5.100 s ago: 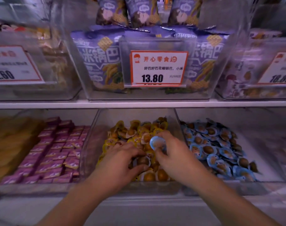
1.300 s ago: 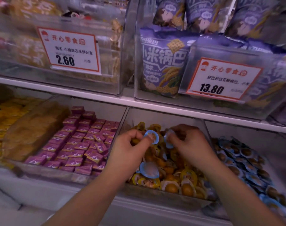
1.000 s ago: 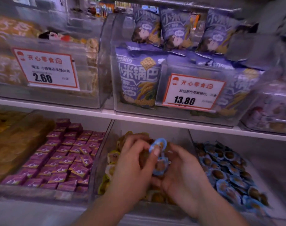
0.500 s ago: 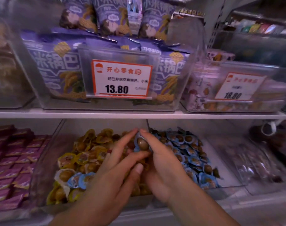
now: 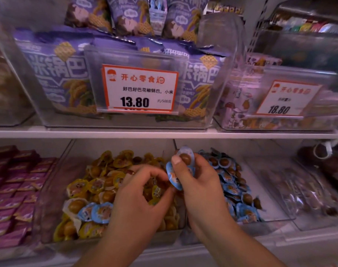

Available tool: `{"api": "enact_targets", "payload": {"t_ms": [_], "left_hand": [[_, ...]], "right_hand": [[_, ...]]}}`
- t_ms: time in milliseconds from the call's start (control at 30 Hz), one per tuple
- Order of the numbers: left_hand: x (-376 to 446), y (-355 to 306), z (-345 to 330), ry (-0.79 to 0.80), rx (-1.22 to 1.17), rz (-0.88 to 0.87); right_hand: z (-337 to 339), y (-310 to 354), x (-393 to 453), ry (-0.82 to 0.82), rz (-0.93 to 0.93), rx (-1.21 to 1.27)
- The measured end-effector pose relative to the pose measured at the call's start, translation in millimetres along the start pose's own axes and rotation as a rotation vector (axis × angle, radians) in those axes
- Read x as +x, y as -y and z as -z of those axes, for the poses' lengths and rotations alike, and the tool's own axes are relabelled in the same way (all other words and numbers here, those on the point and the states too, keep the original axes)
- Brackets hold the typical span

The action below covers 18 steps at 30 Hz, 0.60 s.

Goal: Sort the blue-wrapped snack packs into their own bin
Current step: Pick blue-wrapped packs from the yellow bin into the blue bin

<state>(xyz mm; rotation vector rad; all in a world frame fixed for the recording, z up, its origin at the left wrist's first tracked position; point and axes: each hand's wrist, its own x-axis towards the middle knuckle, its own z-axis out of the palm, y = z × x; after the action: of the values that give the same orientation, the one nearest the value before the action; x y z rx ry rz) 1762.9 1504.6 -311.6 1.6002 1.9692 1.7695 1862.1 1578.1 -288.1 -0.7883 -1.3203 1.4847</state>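
Nearest the camera, both forearms reached in over the clear plastic front wall of the middle bin (image 5: 110, 238), the one heaped with round yellow-rimmed snack packs (image 5: 98, 185). The left hand (image 5: 139, 199) hung over that heap with its fingers curled down into the pile, seemingly digging for strays; whether it actually had hold of a pack could not be made out. Just left of it, two blue-rimmed round packs (image 5: 96, 211) lay on the yellow ones, not yet sorted by the look of it. The right hand (image 5: 197, 182) was raised at the divider between the bins, thumb and fingers pinching a small stack of blue-wrapped snack packs (image 5: 180, 170), the topmost showing its brown centre. Gathering several before one drop looked like the reason for that stacked grip. Just beyond and to the right sat the clear bin of blue-rimmed packs (image 5: 230, 182), their proper home. Farther back, above the white shelf edge (image 5: 68, 132), purple snack bags (image 5: 54, 74) stood behind a white price tag with an orange border (image 5: 140, 89).
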Motion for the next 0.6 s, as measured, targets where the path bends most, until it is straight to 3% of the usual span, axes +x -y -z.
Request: {"api": "enact_targets", "payload": {"t_ms": [233, 333, 500, 600], "left_hand": [[5.0, 3.5, 8.8, -0.058, 0.102, -0.127], [7.2, 7.5, 12.2, -0.037, 0.166, -0.066], [24.1, 33.3, 42.4, -0.004, 0.102, 0.102], [30.5, 55.0, 69.4, 0.142, 0.323, 0.108]], "right_hand": [[-1.5, 4.6, -6.5, 0.016, 0.364, -0.274], [0.6, 3.8, -2.5, -0.001, 0.484, -0.453], [33.8, 7.5, 32.2, -0.118, 0.365, -0.435], [68.7, 4.3, 60.4, 0.007, 0.095, -0.583]]}}
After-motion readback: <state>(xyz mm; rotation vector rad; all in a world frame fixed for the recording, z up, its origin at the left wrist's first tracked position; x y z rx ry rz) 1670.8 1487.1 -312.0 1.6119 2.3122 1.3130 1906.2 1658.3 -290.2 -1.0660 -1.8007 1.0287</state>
